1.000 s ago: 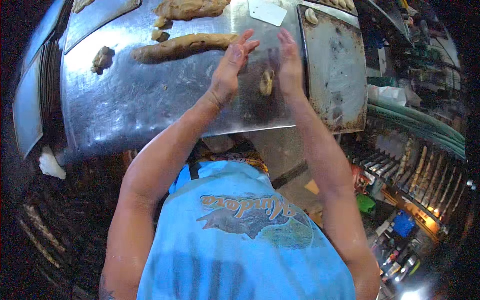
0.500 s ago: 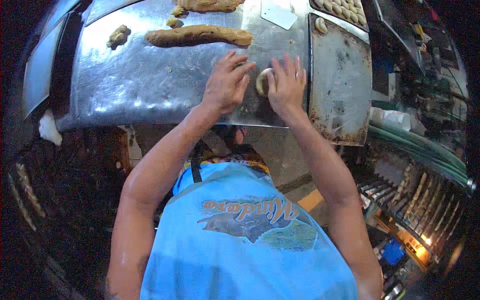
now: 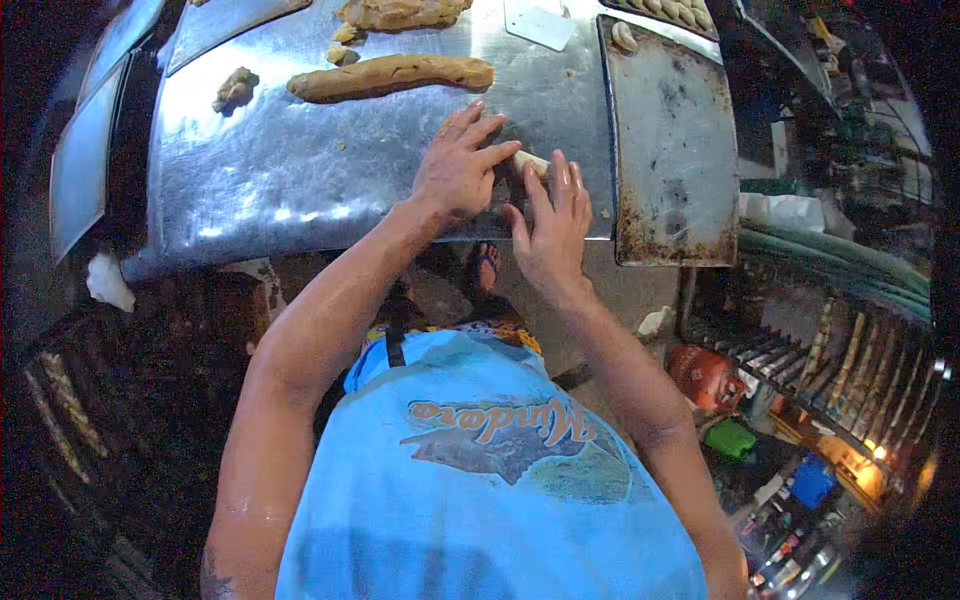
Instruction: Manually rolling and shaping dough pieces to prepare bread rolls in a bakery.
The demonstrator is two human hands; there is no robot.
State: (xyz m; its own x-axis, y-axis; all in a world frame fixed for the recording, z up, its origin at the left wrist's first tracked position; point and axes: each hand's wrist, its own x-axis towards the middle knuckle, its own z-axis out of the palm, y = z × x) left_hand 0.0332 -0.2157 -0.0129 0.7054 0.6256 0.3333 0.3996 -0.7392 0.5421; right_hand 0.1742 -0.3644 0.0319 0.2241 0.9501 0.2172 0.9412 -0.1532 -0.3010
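A small pale piece of dough (image 3: 532, 161) lies on the metal worktable (image 3: 300, 165), partly covered by fingertips. My left hand (image 3: 458, 170) has its fingers spread, with one fingertip at the left end of the dough. At the other end is my right hand (image 3: 555, 225), fingers stretched out and touching the piece, thumb apart. A long tan log of dough or filling (image 3: 392, 78) rests beyond my left hand. Behind it is a larger tan lump (image 3: 405, 13), and off to the left sits a small crumbly clump (image 3: 236, 90).
A worn baking tray (image 3: 672, 150) stands right of my hands, with a curved dough piece (image 3: 623, 37) at its far corner. Another tray (image 3: 668, 12) beyond holds several shaped pieces. A white flat scraper (image 3: 540, 25) lies at the back. Below right stands a red gas cylinder (image 3: 703, 378).
The dough piece has gone from rounded to a longer, narrower shape. My right hand has drawn slightly back and left, and my left hand's finger has come to the dough. The view has shifted a little.
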